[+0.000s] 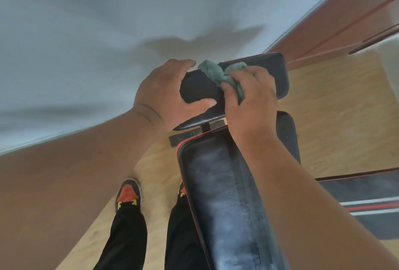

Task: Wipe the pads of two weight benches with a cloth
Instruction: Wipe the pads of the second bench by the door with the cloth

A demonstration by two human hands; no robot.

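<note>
- Leftmost, the left hand (170, 92) is curled round the near-left end of the small black pad (259, 75), thumb on its face, so the pad is steadied.
- Rightward, a green cloth (218, 73) is bunched in the gripping right hand (250, 99) and pressed on that pad.
- The pad's long axis runs left to right; unwiped surface lies right of the cloth, nearer the right hand.
- Below, the long back pad (220, 194) extends toward the person.

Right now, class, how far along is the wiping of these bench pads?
Nothing looks finished. In hand: the right hand rubs a green cloth on the small end pad while the left hand grips its edge. Left: the long pad is hazed with pale smears, and a second bench at right seems untouched.
</note>
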